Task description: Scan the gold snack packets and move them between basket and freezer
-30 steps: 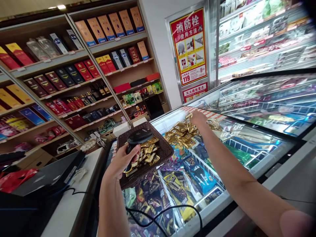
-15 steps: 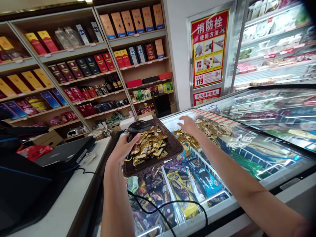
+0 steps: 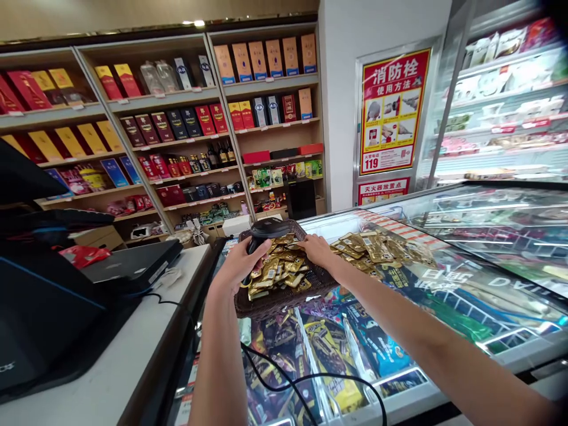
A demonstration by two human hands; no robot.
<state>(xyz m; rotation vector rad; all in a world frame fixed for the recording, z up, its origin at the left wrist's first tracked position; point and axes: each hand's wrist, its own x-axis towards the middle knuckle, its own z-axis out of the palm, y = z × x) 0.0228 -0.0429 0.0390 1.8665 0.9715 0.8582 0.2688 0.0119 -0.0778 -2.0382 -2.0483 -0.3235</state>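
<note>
My left hand (image 3: 242, 260) is closed around the handle of a black barcode scanner (image 3: 270, 226), held over the left part of a dark brown woven basket (image 3: 317, 279). Many small gold sachets (image 3: 277, 269) lie heaped inside the basket. At the basket's far right side, my right hand (image 3: 317, 248) has its fingers bent and pressed together on the edge of a gold sachet; the fingertips are partly hidden. More gold sachets (image 3: 377, 245) are spread on the freezer's glass top (image 3: 350, 222), to the right of the basket.
Wrapped ice creams (image 3: 332, 355) show inside the chest freezer under the basket. A black cable (image 3: 310, 377) loops across its front. On the left, a counter (image 3: 155, 331) bears a black monitor (image 3: 39, 319) and a dark flat device (image 3: 133, 263). Shelves of boxed bottles (image 3: 177, 124) stand behind.
My right hand has moved left, from above the sachets on the glass into the basket, and its fingers have closed. My left hand still grips the scanner. The view has tilted up.
</note>
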